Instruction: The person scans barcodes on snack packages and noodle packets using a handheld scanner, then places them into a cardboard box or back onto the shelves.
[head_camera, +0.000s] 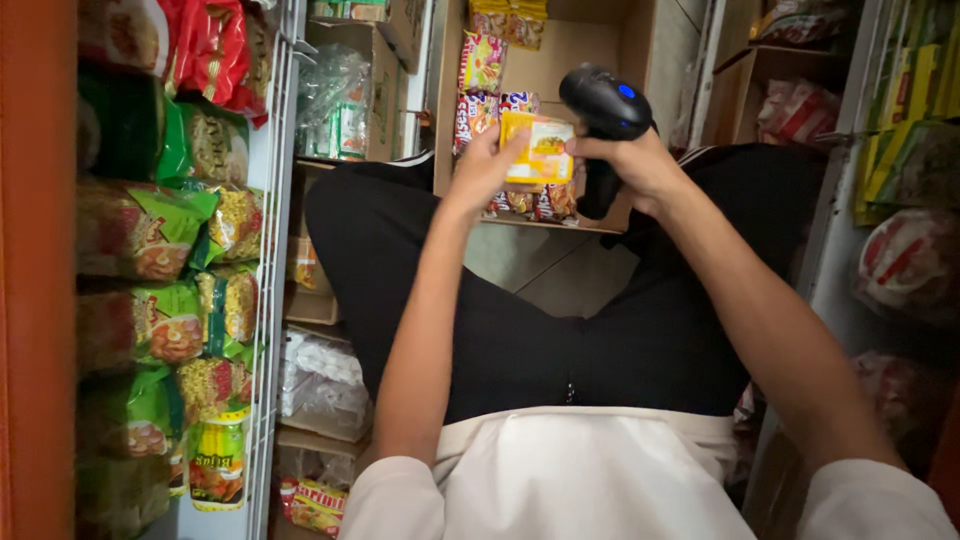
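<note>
Hands above black-trousered lap: left hand (482, 165) pinches small yellow-orange snack packet (538, 149) by its edge; right hand (632, 160) grips black handheld barcode scanner (604, 103), touching packet's right side, before open cardboard box (590, 45).

Glossy plastic packet (538, 150), matt black scanner (604, 102)

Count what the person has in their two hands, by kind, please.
Small yellow-orange packet, in the left hand: 1
Black handheld scanner, in the right hand: 1
Total: 2
</note>
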